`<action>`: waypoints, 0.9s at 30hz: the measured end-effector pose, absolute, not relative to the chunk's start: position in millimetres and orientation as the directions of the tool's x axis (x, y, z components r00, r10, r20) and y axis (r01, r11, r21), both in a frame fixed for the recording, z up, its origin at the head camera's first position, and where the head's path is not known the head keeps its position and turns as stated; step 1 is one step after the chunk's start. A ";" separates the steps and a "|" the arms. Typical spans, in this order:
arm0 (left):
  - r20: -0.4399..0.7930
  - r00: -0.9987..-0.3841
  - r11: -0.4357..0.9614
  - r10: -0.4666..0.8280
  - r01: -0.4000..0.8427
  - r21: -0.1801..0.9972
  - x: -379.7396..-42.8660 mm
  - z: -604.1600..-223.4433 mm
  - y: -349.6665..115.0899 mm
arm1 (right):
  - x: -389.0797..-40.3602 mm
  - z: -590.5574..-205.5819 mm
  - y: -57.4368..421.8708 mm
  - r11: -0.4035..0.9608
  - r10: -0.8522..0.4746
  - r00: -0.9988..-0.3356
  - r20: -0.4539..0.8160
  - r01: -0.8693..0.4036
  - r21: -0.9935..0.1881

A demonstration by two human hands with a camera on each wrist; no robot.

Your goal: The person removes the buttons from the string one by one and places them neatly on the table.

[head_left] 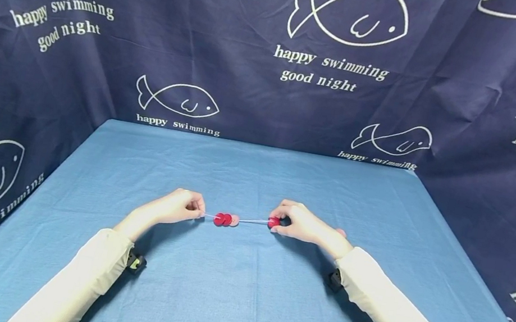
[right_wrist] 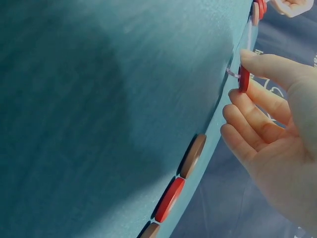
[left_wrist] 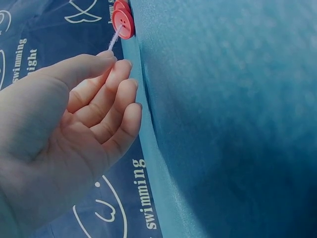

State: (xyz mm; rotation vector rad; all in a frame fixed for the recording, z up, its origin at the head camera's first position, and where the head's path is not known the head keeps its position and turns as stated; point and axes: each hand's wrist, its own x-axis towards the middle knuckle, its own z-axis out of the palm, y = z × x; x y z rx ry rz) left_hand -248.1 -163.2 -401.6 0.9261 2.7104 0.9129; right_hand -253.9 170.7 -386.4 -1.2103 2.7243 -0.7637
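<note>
My left hand (head_left: 180, 207) pinches one end of a thin white string (left_wrist: 115, 38) between thumb and forefinger, its other fingers loosely bent. Strung close by are two red buttons (left_wrist: 123, 23) and a pink button (head_left: 235, 220), overlapping one another. From them the string runs taut to the right. My right hand (head_left: 297, 222) grips another red button (right_wrist: 244, 79) on edge between thumb and fingers. A short tail of string (right_wrist: 232, 73) pokes out of that button's face in the right wrist view.
Below my right hand, a brown button (right_wrist: 193, 156), a red button (right_wrist: 170, 200) and another brownish button (right_wrist: 149, 231) lie in a row on the blue cloth (head_left: 215, 296). The right forearm mostly hides them in the head view. A dark printed curtain (head_left: 260, 24) stands behind the table.
</note>
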 end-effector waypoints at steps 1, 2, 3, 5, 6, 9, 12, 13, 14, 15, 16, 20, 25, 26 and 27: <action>0.066 -0.802 0.627 0.594 0.513 0.587 -248.0 -401.2 -163.1 | -254.2 -386.5 171.0 0.568 -0.712 -0.688 0.140 -0.681 -0.462; 0.070 -0.800 0.625 0.596 0.517 0.585 -247.8 -400.9 -163.3 | -254.4 -386.7 171.2 0.569 -0.711 -0.689 0.141 -0.681 -0.461; 0.074 -0.800 0.625 0.596 0.519 0.583 -247.7 -400.6 -163.3 | -254.6 -386.9 171.5 0.569 -0.710 -0.689 0.142 -0.682 -0.459; 0.080 -0.798 0.623 0.597 0.524 0.580 -247.2 -400.2 -163.5 | -254.9 -387.6 172.0 0.570 -0.710 -0.689 0.147 -0.685 -0.455; 0.083 -0.797 0.622 0.598 0.527 0.579 -246.8 -399.9 -163.6 | -255.0 -387.9 172.3 0.569 -0.710 -0.688 0.150 -0.686 -0.452; 0.089 -0.796 0.619 0.598 0.530 0.580 -246.0 -399.3 -163.4 | -254.8 -388.6 173.0 0.573 -0.708 -0.689 0.155 -0.688 -0.446; 0.091 -0.796 0.618 0.599 0.531 0.579 -245.6 -398.7 -163.2 | -254.0 -388.1 174.0 0.573 -0.708 -0.689 0.155 -0.688 -0.445; 0.092 -0.795 0.618 0.599 0.533 0.578 -246.0 -399.0 -163.2 | -253.8 -388.0 174.3 0.572 -0.708 -0.690 0.154 -0.687 -0.447; 0.092 -0.795 0.619 0.599 0.533 0.576 -245.9 -399.1 -163.2 | -253.7 -387.9 174.6 0.572 -0.707 -0.690 0.153 -0.686 -0.449; 0.092 -0.795 0.621 0.599 0.534 0.574 -245.9 -399.1 -163.2 | -253.7 -387.9 174.9 0.572 -0.707 -0.690 0.154 -0.686 -0.450; 0.094 -0.795 0.621 0.599 0.535 0.572 -245.8 -399.1 -163.2 | -253.8 -388.0 175.3 0.571 -0.707 -0.690 0.154 -0.686 -0.451; 0.096 -0.796 0.623 0.598 0.536 0.569 -245.2 -398.7 -162.8 | -254.5 -388.5 177.0 0.575 -0.703 -0.693 0.158 -0.685 -0.448; 0.093 -0.799 0.623 0.595 0.531 0.574 -246.0 -399.2 -162.4 | -254.9 -389.5 179.4 0.579 -0.701 -0.694 0.163 -0.687 -0.439; 0.093 -0.797 0.623 0.596 0.532 0.573 -246.3 -399.2 -162.4 | -254.7 -389.4 179.8 0.578 -0.702 -0.693 0.164 -0.689 -0.438; 0.091 -0.799 0.625 0.595 0.531 0.573 -246.4 -399.1 -162.3 | -254.5 -389.3 180.2 0.577 -0.701 -0.693 0.165 -0.689 -0.439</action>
